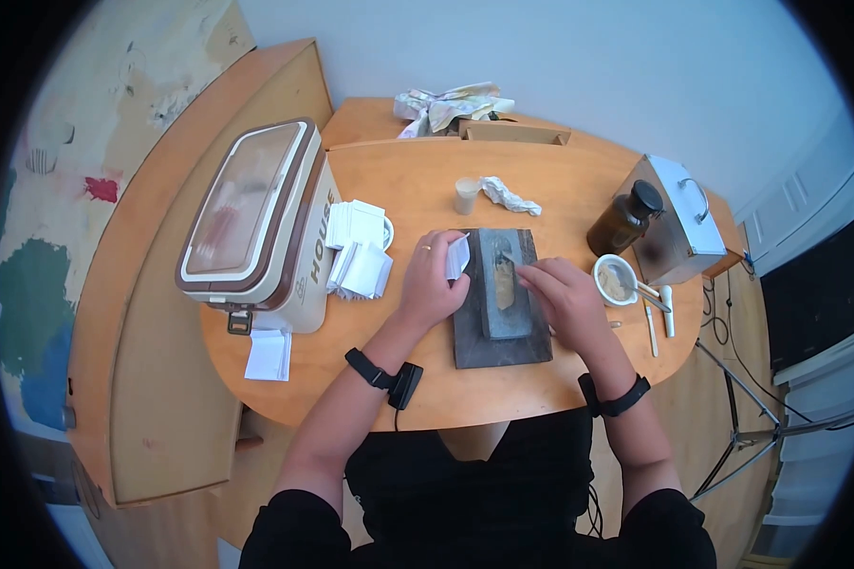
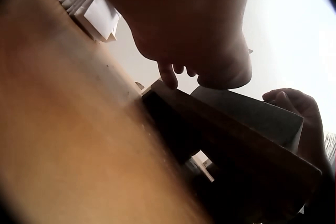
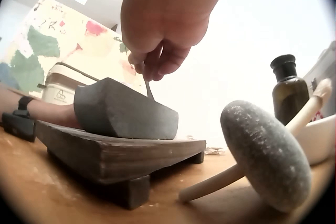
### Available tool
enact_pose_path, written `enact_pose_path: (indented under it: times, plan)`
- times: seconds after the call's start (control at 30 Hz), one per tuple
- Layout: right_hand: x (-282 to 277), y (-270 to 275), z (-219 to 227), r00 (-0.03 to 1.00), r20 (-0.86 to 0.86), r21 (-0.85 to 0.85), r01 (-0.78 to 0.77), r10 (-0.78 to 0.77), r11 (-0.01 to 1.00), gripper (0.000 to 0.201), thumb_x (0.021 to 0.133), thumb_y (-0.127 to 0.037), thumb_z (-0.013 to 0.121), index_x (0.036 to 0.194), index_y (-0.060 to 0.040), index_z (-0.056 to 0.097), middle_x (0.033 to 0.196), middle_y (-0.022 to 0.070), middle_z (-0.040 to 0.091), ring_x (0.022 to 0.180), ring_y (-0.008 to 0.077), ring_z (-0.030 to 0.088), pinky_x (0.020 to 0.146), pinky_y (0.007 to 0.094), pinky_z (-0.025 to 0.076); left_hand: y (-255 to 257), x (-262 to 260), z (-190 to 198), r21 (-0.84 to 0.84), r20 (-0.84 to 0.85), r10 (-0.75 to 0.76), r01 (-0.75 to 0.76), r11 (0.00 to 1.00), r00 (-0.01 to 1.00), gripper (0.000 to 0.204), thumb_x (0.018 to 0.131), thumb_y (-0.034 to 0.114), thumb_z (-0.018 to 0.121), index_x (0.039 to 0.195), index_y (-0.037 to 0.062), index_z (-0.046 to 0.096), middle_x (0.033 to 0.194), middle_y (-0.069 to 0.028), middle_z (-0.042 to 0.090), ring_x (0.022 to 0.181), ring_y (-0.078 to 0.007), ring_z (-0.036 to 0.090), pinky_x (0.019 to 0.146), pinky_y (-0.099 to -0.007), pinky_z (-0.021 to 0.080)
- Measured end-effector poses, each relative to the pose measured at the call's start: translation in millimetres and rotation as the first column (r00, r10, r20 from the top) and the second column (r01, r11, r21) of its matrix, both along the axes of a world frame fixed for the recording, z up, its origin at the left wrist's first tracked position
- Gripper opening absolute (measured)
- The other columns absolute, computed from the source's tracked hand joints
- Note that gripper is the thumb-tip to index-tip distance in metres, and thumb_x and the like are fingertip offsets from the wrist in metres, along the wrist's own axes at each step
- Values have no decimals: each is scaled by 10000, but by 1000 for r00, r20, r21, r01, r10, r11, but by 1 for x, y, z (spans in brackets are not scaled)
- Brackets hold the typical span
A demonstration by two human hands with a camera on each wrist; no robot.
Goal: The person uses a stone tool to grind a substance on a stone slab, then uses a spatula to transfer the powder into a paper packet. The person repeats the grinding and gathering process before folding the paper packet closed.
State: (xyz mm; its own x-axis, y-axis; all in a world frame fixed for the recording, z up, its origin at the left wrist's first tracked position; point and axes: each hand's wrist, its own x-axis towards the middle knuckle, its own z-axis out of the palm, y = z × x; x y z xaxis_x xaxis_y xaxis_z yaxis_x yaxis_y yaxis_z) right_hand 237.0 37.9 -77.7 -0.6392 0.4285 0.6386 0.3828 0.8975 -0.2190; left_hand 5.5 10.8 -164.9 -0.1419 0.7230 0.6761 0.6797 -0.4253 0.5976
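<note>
A grey stone trough [image 1: 508, 322] [image 3: 131, 113] with tan powder [image 1: 505, 284] in its hollow stands on a dark footed wooden board [image 1: 474, 351] [image 3: 121, 155]. My left hand [image 1: 432, 289] [image 2: 194, 35] holds a small white folded paper [image 1: 457, 257] at the trough's left side. From the right, my right hand [image 1: 569, 303] [image 3: 160, 29] pinches a thin metal tool [image 3: 149, 89], its end down in the trough's hollow. How far the tool's tip sits in the powder is hidden in the right wrist view.
White paper packets [image 1: 361, 268] lie beside a cream case [image 1: 256, 218] at left. A cup [image 1: 466, 195] and crumpled tissue [image 1: 510, 195] are behind. At right stand a brown bottle [image 1: 621, 223], metal box [image 1: 678, 213] and white bowl [image 1: 616, 281]; a stone wheel [image 3: 265, 155] has a handle.
</note>
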Motion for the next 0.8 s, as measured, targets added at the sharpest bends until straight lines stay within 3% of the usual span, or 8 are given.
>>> enact_pose_path:
  times: [0.1,0.23,0.43,0.53,0.73,0.8]
  plan:
    - [0,-2,3,993,117,45,-18,12,999,145,831,-47,749,965,-33,697,862,103,657,768,287,643,672,393,535,-2,-1,3,4,-35,0,0,1000,999,490,749,19,660,1220,14,525,1119,-220,605,1074,-443,581,927,-492,496]
    - [-4,-9,8,986,147,44,-87,80,995,154,817,-34,738,960,-23,682,857,100,641,786,281,640,686,392,538,-2,0,3,10,-18,11,-11,1000,1000,480,757,36,688,1208,21,523,1114,-214,595,1072,-439,585,907,-483,500]
    - [-12,-4,11,982,186,134,-56,31,989,148,826,-40,703,968,-13,669,826,106,606,770,292,623,676,398,532,-3,-5,0,14,8,51,-51,999,999,460,726,64,766,1147,52,580,1071,-168,643,1020,-399,623,866,-461,521]
    - [-12,-11,12,964,258,122,-106,71,987,114,837,-43,689,944,-16,660,837,104,604,782,288,619,683,397,530,-7,-6,6,1,15,58,-58,998,998,434,711,83,795,1110,67,626,1044,-144,676,1009,-377,642,867,-455,533]
    - [-23,-10,18,955,295,159,-23,-25,987,84,856,-55,683,921,-19,645,827,107,609,784,294,630,686,400,535,-6,-8,5,26,-14,48,-48,999,999,421,719,94,793,1124,74,682,1079,-127,706,1059,-354,653,906,-442,541]
    - [-22,-10,19,957,289,71,-56,33,996,82,868,-54,680,940,-22,657,815,114,608,776,307,632,683,411,533,-5,-8,6,36,-10,49,-48,998,999,424,723,92,787,1136,74,688,1089,-126,709,1068,-352,654,916,-441,541]
